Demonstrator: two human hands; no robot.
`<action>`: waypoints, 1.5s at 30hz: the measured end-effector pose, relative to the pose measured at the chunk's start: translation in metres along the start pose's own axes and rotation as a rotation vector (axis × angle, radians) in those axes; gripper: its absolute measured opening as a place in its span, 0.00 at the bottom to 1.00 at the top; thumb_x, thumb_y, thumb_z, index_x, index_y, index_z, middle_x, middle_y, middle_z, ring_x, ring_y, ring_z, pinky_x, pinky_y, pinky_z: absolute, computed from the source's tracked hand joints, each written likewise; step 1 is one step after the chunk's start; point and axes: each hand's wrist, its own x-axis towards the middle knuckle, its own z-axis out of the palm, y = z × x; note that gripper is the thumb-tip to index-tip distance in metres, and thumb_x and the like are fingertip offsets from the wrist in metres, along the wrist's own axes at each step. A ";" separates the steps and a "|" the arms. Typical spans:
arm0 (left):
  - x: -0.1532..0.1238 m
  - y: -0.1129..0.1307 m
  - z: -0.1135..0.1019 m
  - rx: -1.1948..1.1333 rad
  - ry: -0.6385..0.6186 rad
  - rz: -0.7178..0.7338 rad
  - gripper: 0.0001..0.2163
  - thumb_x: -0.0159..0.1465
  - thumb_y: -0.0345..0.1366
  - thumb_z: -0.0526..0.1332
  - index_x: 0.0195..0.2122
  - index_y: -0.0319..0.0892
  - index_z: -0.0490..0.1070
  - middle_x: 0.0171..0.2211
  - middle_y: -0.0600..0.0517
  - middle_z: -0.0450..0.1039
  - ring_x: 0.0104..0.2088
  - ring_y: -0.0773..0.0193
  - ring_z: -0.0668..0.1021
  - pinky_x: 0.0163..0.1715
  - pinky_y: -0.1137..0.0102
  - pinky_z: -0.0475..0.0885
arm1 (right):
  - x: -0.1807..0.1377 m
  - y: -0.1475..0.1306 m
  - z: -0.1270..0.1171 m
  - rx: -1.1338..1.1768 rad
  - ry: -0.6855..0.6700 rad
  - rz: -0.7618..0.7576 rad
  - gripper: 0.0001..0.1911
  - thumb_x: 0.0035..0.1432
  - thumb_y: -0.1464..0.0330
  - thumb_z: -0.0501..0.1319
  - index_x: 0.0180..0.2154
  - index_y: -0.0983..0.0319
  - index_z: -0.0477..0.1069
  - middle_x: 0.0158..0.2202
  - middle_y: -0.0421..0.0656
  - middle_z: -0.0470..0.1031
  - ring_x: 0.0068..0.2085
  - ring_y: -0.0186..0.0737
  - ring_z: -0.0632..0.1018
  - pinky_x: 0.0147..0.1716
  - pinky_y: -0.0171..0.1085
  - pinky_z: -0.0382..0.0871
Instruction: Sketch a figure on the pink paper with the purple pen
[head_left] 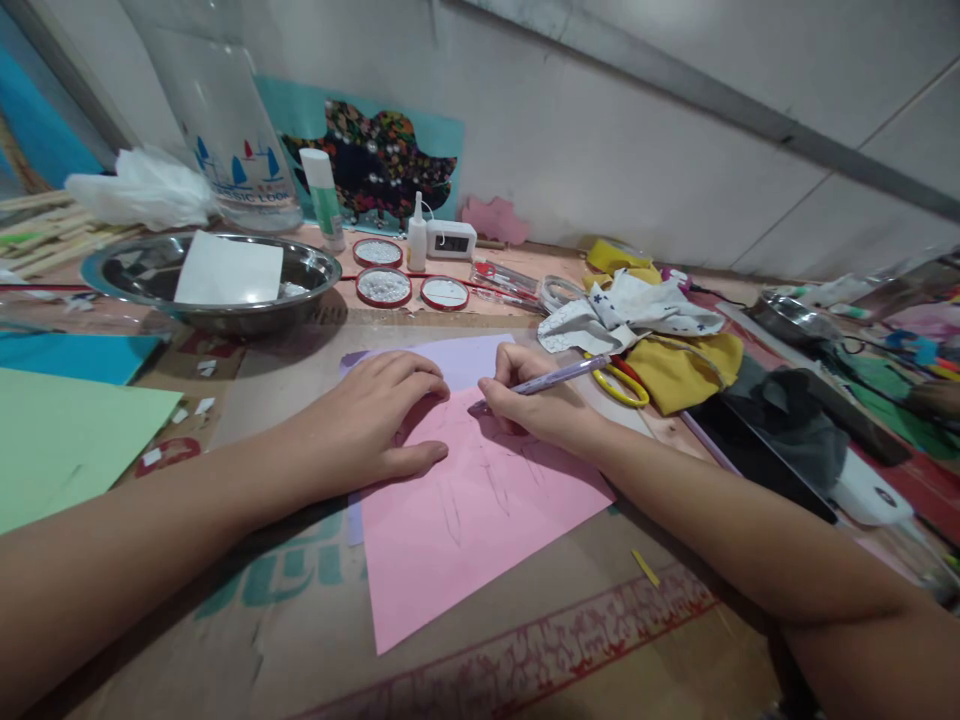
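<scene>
A sheet of pink paper [435,575] lies tilted on the work surface, with faint pencil-like lines drawn on it. Beneath it, a lilac sheet [480,355] shows along the top and left. My right hand [544,400] is closed round a slim purplish-grey pen [559,376], its tip at the upper part of the pink paper. Flat on the paper's left side rests my left hand [394,420], fingers stretched out and thumb apart, holding nothing.
A steel bowl [315,285] with white paper stands back left, near a glue stick [322,200] and small red-rimmed dishes [384,287]. Fabric scraps [690,370] and yellow-handled scissors [622,385] lie right of my right hand. Green paper [67,450] lies at left.
</scene>
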 end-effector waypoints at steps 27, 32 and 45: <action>0.000 -0.001 0.001 0.008 0.010 0.007 0.25 0.63 0.56 0.64 0.54 0.45 0.74 0.57 0.42 0.74 0.58 0.44 0.75 0.62 0.50 0.68 | -0.001 -0.007 -0.001 -0.038 -0.019 0.035 0.16 0.60 0.63 0.64 0.28 0.57 0.58 0.13 0.27 0.65 0.14 0.25 0.61 0.19 0.28 0.62; 0.000 -0.001 0.001 0.006 0.019 0.021 0.24 0.63 0.56 0.64 0.54 0.44 0.74 0.57 0.42 0.74 0.58 0.44 0.75 0.63 0.50 0.67 | -0.001 -0.008 -0.002 -0.064 -0.028 0.043 0.15 0.60 0.64 0.63 0.27 0.57 0.57 0.13 0.28 0.65 0.14 0.25 0.61 0.19 0.28 0.63; 0.000 0.000 0.000 0.028 -0.015 0.012 0.26 0.64 0.56 0.63 0.55 0.42 0.73 0.58 0.40 0.73 0.59 0.43 0.74 0.63 0.49 0.67 | -0.001 -0.005 0.000 -0.015 -0.006 0.036 0.16 0.61 0.62 0.64 0.29 0.57 0.57 0.13 0.28 0.65 0.14 0.26 0.63 0.16 0.26 0.56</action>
